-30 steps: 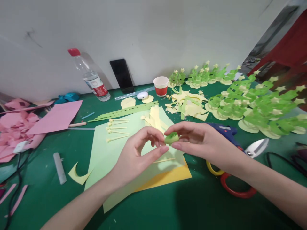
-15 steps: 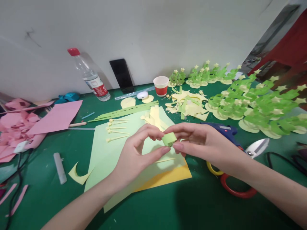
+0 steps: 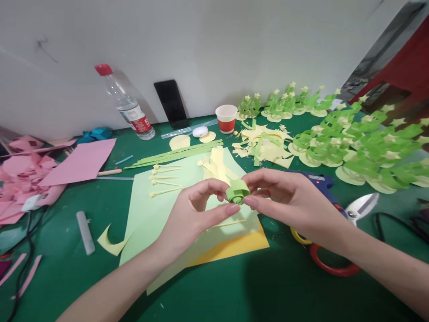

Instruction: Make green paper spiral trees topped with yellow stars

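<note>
A small coil of green paper (image 3: 237, 191) is pinched between my two hands, its spiral end facing me. My left hand (image 3: 194, 210) grips its left side with thumb and fingers. On its right side, my right hand (image 3: 284, 194) holds it between thumb and index finger. Beneath them lie light green sheets (image 3: 144, 219) over a yellow-orange sheet (image 3: 231, 247). Several thin pale yellow stems (image 3: 166, 183) rest on the left of the sheets. Pale yellow strips (image 3: 217, 163) lie just behind the coil.
Scissors (image 3: 335, 264) and a blue glue gun (image 3: 321, 185) lie beside my right hand. Behind stand a bottle (image 3: 136, 118), a phone (image 3: 171, 105) and a paper cup (image 3: 226, 120). Green paper trees (image 3: 362, 152) fill the right; pink paper (image 3: 80, 163) is at left.
The green coil has turned so that its spiral end shows more. My right index finger has shifted off its top, and both hands still hold it.
</note>
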`<state>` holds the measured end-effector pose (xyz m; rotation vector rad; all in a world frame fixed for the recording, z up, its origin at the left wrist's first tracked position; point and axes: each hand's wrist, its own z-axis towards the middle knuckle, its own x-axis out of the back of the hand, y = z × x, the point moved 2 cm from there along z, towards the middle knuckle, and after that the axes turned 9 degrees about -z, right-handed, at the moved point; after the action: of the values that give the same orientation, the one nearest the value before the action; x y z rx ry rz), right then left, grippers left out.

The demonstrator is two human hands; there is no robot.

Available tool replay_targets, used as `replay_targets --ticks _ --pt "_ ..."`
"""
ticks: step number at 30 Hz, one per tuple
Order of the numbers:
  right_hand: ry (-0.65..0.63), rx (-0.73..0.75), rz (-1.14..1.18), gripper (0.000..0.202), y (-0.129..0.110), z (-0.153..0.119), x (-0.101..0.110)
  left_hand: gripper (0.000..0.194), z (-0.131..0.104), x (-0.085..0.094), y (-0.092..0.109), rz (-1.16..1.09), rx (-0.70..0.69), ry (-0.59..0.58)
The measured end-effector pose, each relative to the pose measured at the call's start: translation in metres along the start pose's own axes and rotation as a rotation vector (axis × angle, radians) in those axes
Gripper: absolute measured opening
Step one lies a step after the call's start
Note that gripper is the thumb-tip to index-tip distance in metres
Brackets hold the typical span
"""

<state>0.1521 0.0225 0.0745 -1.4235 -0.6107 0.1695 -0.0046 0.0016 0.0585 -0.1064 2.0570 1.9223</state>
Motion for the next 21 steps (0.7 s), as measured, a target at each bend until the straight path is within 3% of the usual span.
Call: replay_targets --ticks 7,12,18,21 --pt "-0.04 -0.036 -0.017 0.01 0.0007 0.0021 -0.0008 0.013 -0.0012 -0.001 -0.0016 -0.135 0.078 -0.062" --pt "-0.026 -0.047 -0.008 0.007 -0.0013 0.0026 0.0009 0.014 0.0008 -0.0035 0.0004 -0.173 0.05 -0.147" --pt "-0.003 -0.104 0.059 0.012 -0.0036 0.0035 0.0025 0.016 -0.0001 -0.0043 0.0002 -0.199 0.143 -0.052" --pt "0.011 -0.109 0.055 0.017 -0.0036 0.004 0.0025 0.015 -0.0003 -0.0044 -0.0001 -0.186 0.121 -0.004"
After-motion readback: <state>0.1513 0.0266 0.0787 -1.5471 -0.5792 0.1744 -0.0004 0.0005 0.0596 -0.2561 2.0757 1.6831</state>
